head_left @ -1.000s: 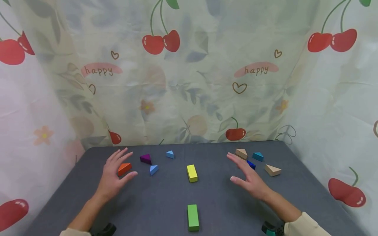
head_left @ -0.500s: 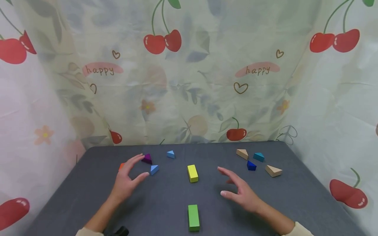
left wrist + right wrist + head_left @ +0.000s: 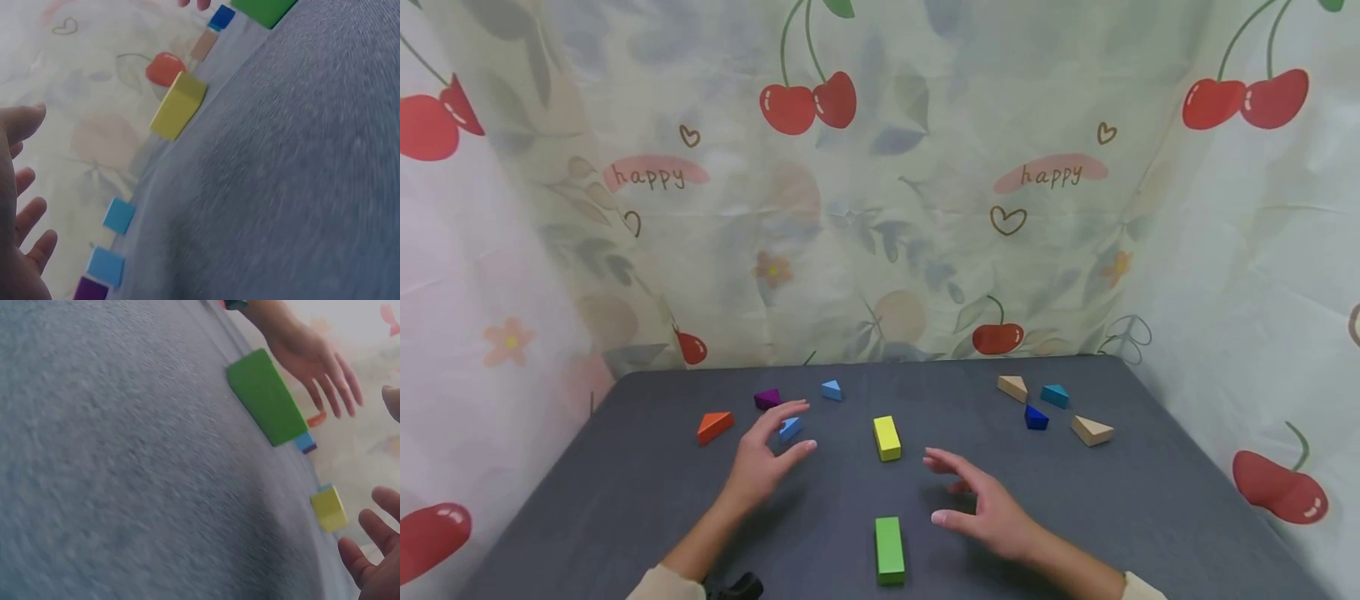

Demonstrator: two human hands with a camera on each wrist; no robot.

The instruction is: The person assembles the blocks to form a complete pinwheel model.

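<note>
Both hands hover over the dark grey table and hold nothing. My left hand [image 3: 763, 462] has its fingers spread loosely, in front of a light blue triangular block [image 3: 790, 429] that it partly covers in the head view. The right hand [image 3: 988, 507], thumb apart from the fingers, is to the right of a yellow rectangular block [image 3: 887, 439] and a green rectangular block [image 3: 890, 552]. The green one lies nearest me, between the two forearms. In the right wrist view, the green block [image 3: 265, 397] appears large, with the left hand [image 3: 319, 365] beyond it.
At the left lie an orange block [image 3: 715, 427], a purple block [image 3: 767, 399] and a second light blue triangle [image 3: 832, 390]. Two wooden triangles [image 3: 1092, 431], a teal block [image 3: 1055, 395] and a dark blue block [image 3: 1036, 417] lie right. A cherry-print curtain [image 3: 880, 208] surrounds the table [image 3: 820, 542].
Both hands have moved inward toward the middle of the table and somewhat nearer me. The orange block and the right-hand blocks are now uncovered. The blocks have stayed put.
</note>
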